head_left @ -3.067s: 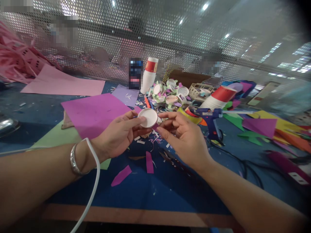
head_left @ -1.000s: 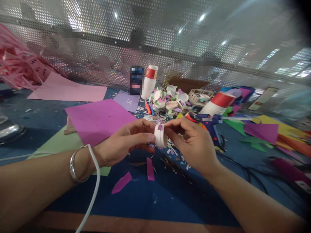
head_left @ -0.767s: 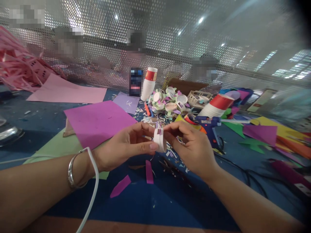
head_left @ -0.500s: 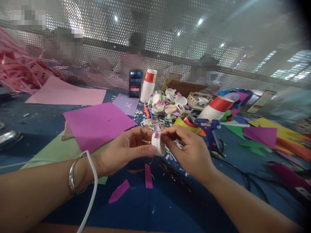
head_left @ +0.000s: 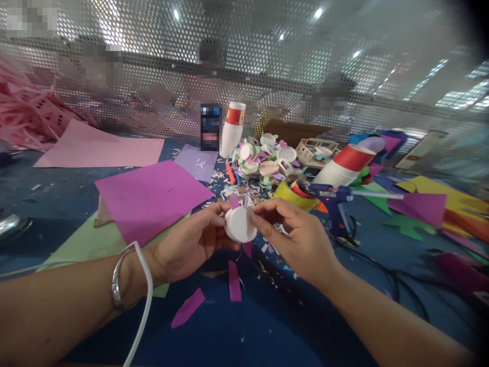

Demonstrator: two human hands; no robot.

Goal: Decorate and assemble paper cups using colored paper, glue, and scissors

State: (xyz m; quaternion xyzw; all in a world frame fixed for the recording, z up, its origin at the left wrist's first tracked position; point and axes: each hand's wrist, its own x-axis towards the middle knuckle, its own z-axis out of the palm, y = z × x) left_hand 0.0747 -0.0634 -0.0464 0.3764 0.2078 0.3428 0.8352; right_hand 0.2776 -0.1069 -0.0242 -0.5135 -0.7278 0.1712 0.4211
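Between my two hands is a small round white paper-cup piece [head_left: 241,225], its flat disc face turned toward me. Purple paper tabs stick out at its top and bottom edges. My left hand [head_left: 193,237] grips its left edge between thumb and fingers. My right hand [head_left: 292,232] pinches its right edge with thumb and forefinger. Below them on the blue table lie two cut purple strips [head_left: 235,281]. A large magenta sheet [head_left: 155,196] rests left of my hands, over a green sheet [head_left: 80,244].
Behind my hands sits a pile of finished-looking round paper pieces [head_left: 267,158] among scraps. Stacked paper cups [head_left: 233,130] stand at the back. A blue glue gun [head_left: 338,204] with its black cable is at right. A white cable [head_left: 143,300] crosses my left wrist.
The white round piece has turned from edge-on to face me, and a purple tab now shows below it. My left thumb has shifted up along its rim.
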